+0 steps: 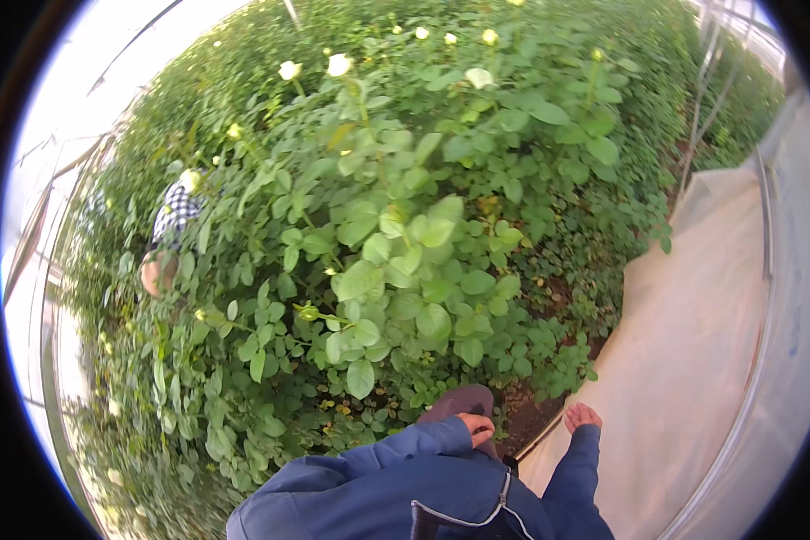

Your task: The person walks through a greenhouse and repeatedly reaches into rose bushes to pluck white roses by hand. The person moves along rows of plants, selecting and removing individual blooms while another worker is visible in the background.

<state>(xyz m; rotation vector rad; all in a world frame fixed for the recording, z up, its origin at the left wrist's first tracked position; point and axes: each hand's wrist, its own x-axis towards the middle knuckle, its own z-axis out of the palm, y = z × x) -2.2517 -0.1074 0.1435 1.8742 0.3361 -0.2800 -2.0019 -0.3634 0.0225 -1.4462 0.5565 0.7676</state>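
Note:
My left hand (478, 430) hangs low in front of me, its fingers loosely curled beside my maroon-clad leg (455, 403). Whether anything is inside those fingers I cannot tell. Farther right, my right hand (582, 416) is held out over a pale plastic sheet (682, 324), with nothing visible in it. Both arms wear the sleeves of a blue jacket (378, 499). Ahead of me grow dense rose bushes (405, 270), with a green bud (307, 311) sticking out from a leafy stem. White blooms, among them one rose (339, 65), stand higher up.
Another person's checked sleeve (177, 209) and bare arm (156, 273) show among the leaves at left. Bare brown soil (526, 412) borders the sheet. Thin supports (702, 94) rise at the upper right, and a translucent plastic wall (800, 270) runs along the right.

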